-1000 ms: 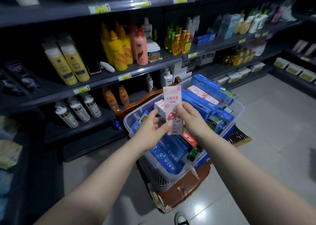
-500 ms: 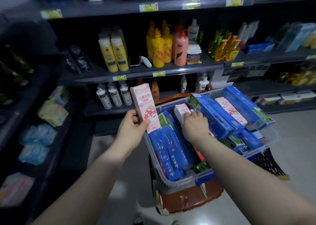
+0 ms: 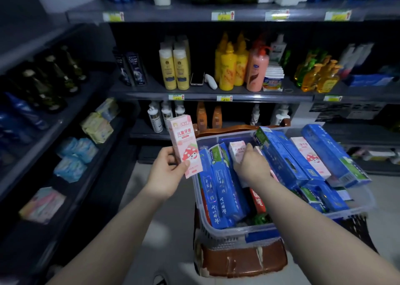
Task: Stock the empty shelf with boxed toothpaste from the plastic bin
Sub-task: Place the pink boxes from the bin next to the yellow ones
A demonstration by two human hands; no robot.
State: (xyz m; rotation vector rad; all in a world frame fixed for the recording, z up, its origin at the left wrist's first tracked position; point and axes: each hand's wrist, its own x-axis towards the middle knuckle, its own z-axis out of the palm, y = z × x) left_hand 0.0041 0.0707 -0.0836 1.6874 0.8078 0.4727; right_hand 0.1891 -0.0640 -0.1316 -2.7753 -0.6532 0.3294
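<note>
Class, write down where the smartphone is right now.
In the head view, the smartphone stands on the middle shelf, centre frame, between cream-yellow bottles at left and a small white object at right.

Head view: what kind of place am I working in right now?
Most likely a small shop's toiletries aisle: dark shelving with yellow price tags on the edges, rows of shampoo bottles, and a plastic bin full of boxed toothpaste.

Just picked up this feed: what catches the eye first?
A pink toothpaste box with a mushroom cartoon is held up in the left hand, left of the plastic bin. The bin, centre-right, brims with blue toothpaste boxes, and the right hand reaches onto a second pink box.
</note>
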